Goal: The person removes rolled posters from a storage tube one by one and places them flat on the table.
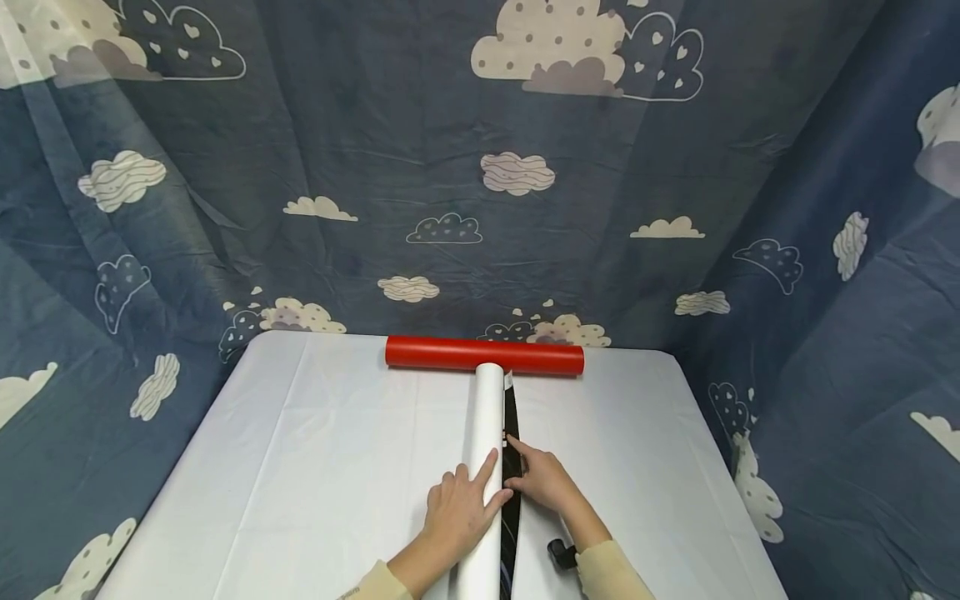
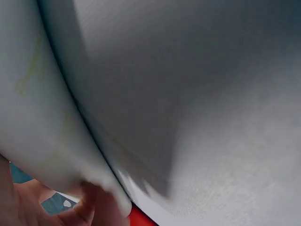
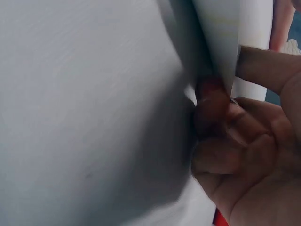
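Note:
A white rolled-up poster (image 1: pixel 483 408) lies lengthwise on the table, its dark printed edge strip (image 1: pixel 511 529) showing along the right side. My left hand (image 1: pixel 459 510) rests on the roll from the left, fingers extended and thumb reaching across the top. My right hand (image 1: pixel 549 482) is at the poster's loose right edge. In the right wrist view, the thumb and curled fingers of the right hand (image 3: pixel 249 155) pinch that edge (image 3: pixel 225 52). The left wrist view shows the roll (image 2: pixel 33 103) up close, with parts of the left hand (image 2: pixel 75 209) at the lower left.
A red tube (image 1: pixel 480 355) lies crosswise at the table's back, by the roll's far end. White cloth covers the table (image 1: pixel 330 467). Dark blue curtains with clouds (image 1: pixel 420 150) surround it. A small black device (image 1: pixel 561 553) sits at the right wrist.

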`<state>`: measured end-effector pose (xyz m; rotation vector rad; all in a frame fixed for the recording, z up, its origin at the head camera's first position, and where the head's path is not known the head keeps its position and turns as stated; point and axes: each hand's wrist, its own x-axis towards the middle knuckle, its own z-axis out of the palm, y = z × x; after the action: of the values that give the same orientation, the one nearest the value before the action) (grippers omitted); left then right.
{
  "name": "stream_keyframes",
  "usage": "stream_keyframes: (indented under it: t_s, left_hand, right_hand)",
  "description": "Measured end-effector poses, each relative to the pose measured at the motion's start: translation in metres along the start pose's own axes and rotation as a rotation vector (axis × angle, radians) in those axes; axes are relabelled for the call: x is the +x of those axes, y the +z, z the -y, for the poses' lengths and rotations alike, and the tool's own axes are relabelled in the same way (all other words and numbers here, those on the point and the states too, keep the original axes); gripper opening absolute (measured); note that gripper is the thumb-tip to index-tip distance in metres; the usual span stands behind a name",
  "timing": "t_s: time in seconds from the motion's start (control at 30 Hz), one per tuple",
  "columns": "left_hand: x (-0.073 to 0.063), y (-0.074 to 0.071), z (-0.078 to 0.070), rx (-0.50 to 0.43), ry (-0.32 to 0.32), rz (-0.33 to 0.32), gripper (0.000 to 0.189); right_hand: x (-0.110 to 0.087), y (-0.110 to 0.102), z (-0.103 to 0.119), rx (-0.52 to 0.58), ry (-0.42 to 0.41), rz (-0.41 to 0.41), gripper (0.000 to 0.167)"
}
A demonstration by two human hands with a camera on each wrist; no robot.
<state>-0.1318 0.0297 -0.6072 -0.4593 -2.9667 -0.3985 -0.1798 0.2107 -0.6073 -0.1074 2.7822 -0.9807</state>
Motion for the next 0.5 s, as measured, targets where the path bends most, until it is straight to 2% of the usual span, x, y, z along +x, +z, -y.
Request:
stream_keyframes:
  t_s: [0.13, 0.27, 0.4, 0.5]
  left_hand:
    - [0.0020, -0.0011, -0.0001, 0.068, 0.044, -0.061, 0.067]
    - [0.0062, -0.0011, 0.0005, 0.102, 0.152, -0.118, 0.060]
    - [0.0079, -0.0016, 0.0005, 0.139, 0.285, -0.115, 0.043]
    - [0.0082, -0.0024, 0.0003, 0.193, 0.349, -0.086, 0.045]
  right_hand:
    - [0.0014, 0.0019, -0.0041, -0.013, 0.023, 0.043, 0.084]
    - [0.0039, -0.0004, -0.0042, -0.061, 0.018, 0.075, 0.081]
    - [0.0051, -0.0050, -0.0027, -0.133, 0.020, 0.095, 0.070]
    - [0.0056, -0.0080, -0.0013, -0.171, 0.031, 0.092, 0.067]
